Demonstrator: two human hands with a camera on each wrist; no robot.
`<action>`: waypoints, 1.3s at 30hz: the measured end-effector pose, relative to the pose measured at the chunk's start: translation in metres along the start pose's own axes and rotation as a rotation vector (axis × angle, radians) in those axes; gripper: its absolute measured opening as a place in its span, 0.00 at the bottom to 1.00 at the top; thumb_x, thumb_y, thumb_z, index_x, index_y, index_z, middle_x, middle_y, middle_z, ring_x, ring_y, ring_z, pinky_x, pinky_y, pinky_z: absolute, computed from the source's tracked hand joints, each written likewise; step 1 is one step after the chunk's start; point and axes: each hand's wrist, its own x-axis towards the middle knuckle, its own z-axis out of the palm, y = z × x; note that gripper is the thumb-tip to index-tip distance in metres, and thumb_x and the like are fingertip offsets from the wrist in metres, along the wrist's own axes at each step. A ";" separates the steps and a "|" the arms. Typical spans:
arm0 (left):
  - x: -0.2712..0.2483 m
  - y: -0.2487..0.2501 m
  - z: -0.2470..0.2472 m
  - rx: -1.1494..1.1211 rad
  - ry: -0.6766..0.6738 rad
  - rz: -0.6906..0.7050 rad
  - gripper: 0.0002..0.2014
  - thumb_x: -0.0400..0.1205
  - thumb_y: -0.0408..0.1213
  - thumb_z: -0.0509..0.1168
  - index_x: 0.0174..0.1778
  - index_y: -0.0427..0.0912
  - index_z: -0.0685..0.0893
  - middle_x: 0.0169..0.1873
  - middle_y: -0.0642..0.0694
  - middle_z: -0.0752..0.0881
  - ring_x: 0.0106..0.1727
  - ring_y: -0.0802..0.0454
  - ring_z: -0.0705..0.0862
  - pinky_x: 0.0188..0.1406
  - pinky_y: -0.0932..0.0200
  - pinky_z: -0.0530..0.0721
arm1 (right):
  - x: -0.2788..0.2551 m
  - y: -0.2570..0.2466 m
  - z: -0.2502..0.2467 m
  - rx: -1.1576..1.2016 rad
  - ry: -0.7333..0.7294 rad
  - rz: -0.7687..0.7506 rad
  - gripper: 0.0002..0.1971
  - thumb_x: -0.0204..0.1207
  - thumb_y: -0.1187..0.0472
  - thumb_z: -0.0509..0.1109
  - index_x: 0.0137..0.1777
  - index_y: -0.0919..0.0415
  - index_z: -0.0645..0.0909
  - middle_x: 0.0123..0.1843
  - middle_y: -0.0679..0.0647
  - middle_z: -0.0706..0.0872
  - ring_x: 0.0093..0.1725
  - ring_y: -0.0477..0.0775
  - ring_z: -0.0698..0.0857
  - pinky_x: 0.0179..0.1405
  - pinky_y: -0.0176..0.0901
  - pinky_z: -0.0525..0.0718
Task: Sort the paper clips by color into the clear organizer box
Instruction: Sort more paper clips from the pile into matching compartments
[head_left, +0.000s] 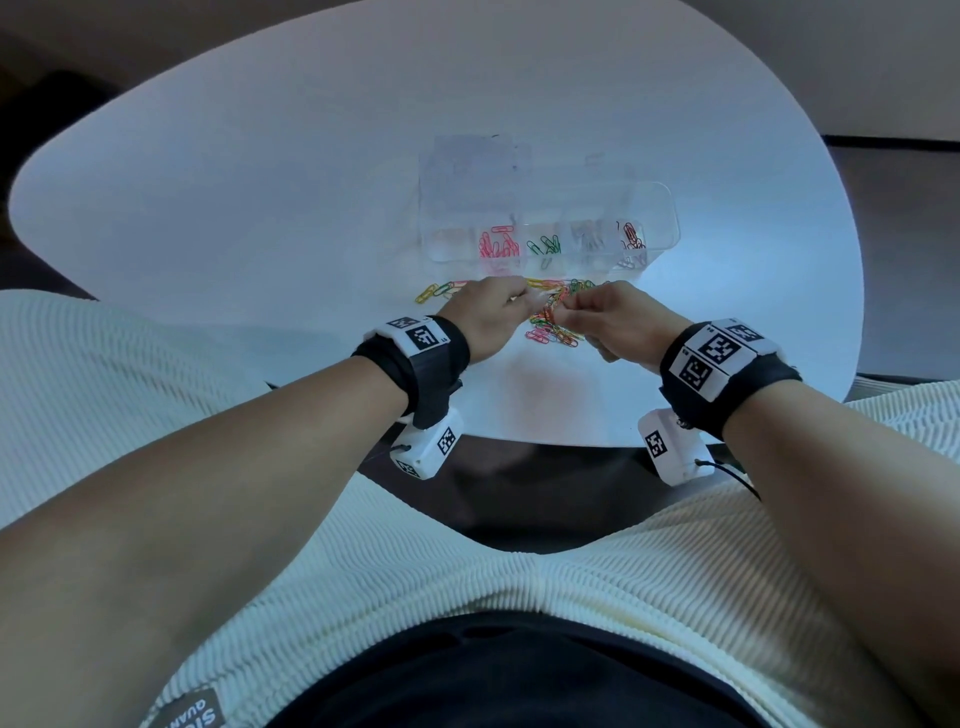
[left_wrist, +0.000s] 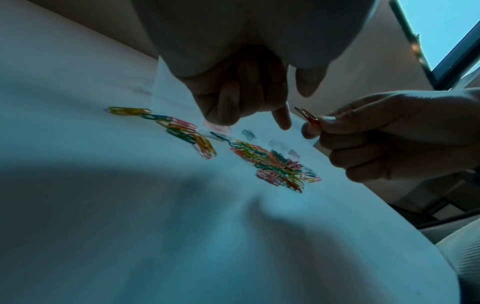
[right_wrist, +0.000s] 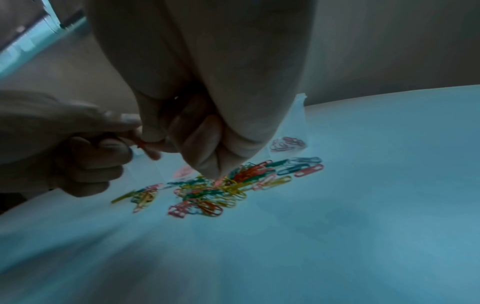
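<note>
Paper clips (head_left: 553, 319) lie in a loose, mixed-colour heap on the white table (head_left: 260, 208), just on the near side of the clear organizer box (head_left: 550, 228), which sits at about twelve o'clock from the hands. Some are sorted already: pink ones (head_left: 497, 244) in one compartment, green ones (head_left: 544, 245) in the next toward three o'clock, dark red ones (head_left: 631, 238) at the three o'clock end; a pale batch between green and red is too faint to name.

The right hand (left_wrist: 384, 135) pinches one orange-red clip (left_wrist: 307, 116) between thumb and forefinger, its other fingers curled in, raised above the heap. The left hand (left_wrist: 244, 90) hovers over the nine o'clock side of the heap with its fingers bent downward; whether it grips a clip cannot be told, as the fingertips are dark and blurred in every view.

These clips look very light, thin and stiff, with a smooth coating that is likely slippery. Their loops probably hook into one another, so lifting one may drag neighbours along. A fingertip pinch across the flat faces, near a rounded end, should hold best; a clip lying flat likely needs tipping up by an edge first. Dropped from height, one could bounce into the wrong compartment.
</note>
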 end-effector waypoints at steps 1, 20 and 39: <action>0.000 0.002 0.001 -0.014 -0.010 0.010 0.15 0.86 0.49 0.58 0.42 0.43 0.81 0.37 0.49 0.80 0.41 0.48 0.77 0.42 0.55 0.73 | -0.001 -0.002 0.001 -0.006 -0.007 -0.017 0.16 0.82 0.53 0.68 0.32 0.55 0.75 0.22 0.48 0.68 0.22 0.51 0.65 0.23 0.39 0.67; -0.007 0.007 -0.010 -0.210 0.022 -0.122 0.25 0.89 0.49 0.48 0.38 0.35 0.79 0.44 0.32 0.85 0.62 0.52 0.66 0.49 0.45 0.77 | 0.009 0.012 0.014 -0.685 0.275 0.055 0.12 0.74 0.46 0.74 0.47 0.54 0.87 0.47 0.55 0.85 0.47 0.59 0.84 0.39 0.42 0.75; -0.003 0.012 -0.032 -0.845 0.084 -0.257 0.12 0.84 0.28 0.62 0.38 0.44 0.68 0.21 0.49 0.63 0.20 0.54 0.56 0.17 0.66 0.57 | 0.008 0.012 0.015 -0.656 0.251 0.058 0.06 0.74 0.54 0.72 0.42 0.57 0.84 0.42 0.54 0.84 0.41 0.56 0.80 0.34 0.40 0.72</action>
